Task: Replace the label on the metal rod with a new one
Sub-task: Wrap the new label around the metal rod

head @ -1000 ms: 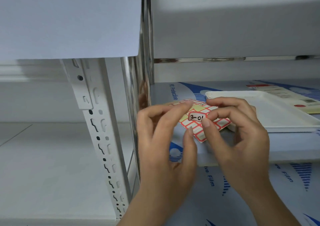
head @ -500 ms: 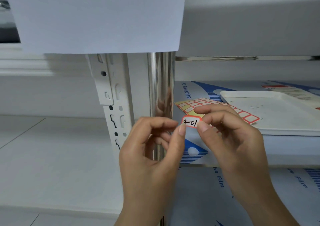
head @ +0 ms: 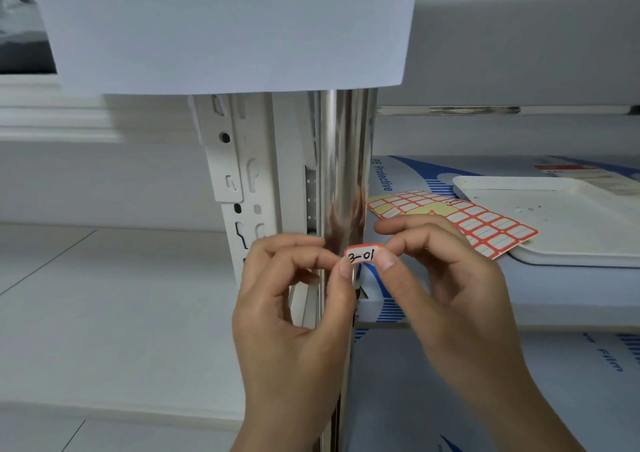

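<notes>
We pinch red-edged "3-01" label point(head: 363, 254) by both ends: left hand point(head: 294, 313), right hand point(head: 446, 295). Label lies sideways, right in front of upright shiny metal rod point(head: 343, 174). Touching? Can't tell.

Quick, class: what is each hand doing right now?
Left hand: pinches the left end of the 3-01 label.
Right hand: pinches its right end.

At my twelve o'clock a white paper sheet point(head: 225, 25) hangs over the view. Below it at eleven stands a white slotted shelf upright point(head: 242, 174). At nine I see a pale wall point(head: 104, 181), and at eight a light tiled floor point(head: 104, 313). Lighting looks soft and even.
</notes>
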The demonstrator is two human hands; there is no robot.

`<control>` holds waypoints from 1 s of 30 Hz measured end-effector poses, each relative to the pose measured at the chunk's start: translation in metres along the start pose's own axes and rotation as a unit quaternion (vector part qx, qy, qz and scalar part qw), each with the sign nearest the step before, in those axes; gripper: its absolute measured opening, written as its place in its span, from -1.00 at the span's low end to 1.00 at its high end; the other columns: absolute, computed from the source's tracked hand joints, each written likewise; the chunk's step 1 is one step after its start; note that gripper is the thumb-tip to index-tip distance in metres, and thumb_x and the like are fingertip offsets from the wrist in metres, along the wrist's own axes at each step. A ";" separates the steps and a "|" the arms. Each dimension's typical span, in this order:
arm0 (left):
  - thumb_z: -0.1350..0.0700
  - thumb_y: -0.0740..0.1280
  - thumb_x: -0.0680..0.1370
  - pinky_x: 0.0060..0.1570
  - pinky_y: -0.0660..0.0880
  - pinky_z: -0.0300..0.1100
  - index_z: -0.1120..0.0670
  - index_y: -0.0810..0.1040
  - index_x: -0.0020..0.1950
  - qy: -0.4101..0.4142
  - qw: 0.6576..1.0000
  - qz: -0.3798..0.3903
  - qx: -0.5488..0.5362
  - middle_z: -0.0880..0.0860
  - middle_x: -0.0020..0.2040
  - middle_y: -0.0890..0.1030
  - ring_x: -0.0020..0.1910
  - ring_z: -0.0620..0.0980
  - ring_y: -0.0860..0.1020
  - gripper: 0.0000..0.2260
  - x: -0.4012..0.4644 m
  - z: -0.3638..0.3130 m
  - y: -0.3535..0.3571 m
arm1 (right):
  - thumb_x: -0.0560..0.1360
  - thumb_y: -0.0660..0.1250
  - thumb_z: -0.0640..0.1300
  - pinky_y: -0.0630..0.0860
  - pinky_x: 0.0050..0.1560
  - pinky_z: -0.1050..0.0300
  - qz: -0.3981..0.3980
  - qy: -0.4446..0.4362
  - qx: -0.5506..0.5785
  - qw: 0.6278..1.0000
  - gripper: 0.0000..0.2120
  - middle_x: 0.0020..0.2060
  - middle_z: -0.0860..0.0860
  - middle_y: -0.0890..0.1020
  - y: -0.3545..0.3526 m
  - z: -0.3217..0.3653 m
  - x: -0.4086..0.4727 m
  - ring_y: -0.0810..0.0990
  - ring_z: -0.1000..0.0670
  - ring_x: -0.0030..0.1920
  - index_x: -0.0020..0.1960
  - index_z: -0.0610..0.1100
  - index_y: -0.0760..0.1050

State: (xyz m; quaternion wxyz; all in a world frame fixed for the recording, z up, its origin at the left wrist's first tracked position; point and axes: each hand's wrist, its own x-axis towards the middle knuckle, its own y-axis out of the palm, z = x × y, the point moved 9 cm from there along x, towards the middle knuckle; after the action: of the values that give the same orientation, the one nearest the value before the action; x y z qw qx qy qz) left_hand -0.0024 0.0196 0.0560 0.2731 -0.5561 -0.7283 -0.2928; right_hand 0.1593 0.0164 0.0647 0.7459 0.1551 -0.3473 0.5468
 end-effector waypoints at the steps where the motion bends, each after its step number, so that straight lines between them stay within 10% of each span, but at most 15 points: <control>1: 0.04 0.38 0.44 -0.08 0.43 -0.36 -0.05 0.57 -0.21 -0.008 1.000 -0.008 0.000 -0.02 -0.07 0.55 0.02 0.00 0.57 -0.96 -0.001 0.004 -0.003 | 0.43 0.34 0.04 0.50 0.17 -0.13 -0.002 -0.003 -0.003 1.000 -0.91 -0.01 0.11 0.61 0.002 0.001 -0.001 0.57 -0.05 0.18 -0.20 0.05 0.55; 30: 0.06 0.33 0.48 0.01 0.50 -0.28 -0.06 0.55 -0.16 -0.044 0.997 0.016 -0.054 -0.10 -0.03 0.62 0.06 0.08 0.62 -0.97 0.004 0.025 -0.003 | 0.46 0.35 -0.06 0.59 -0.08 0.29 -0.066 -0.005 0.000 0.998 -0.86 -0.04 0.01 0.59 0.014 0.001 -0.008 0.63 0.07 0.05 -0.13 -0.12 0.61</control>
State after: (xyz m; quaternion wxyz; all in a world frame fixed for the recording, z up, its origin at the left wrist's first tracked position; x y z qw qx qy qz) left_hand -0.0080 0.0396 0.0416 0.2149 -0.5937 -0.7137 -0.3031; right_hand 0.1445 0.0153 0.0577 0.7783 0.1807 -0.3400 0.4960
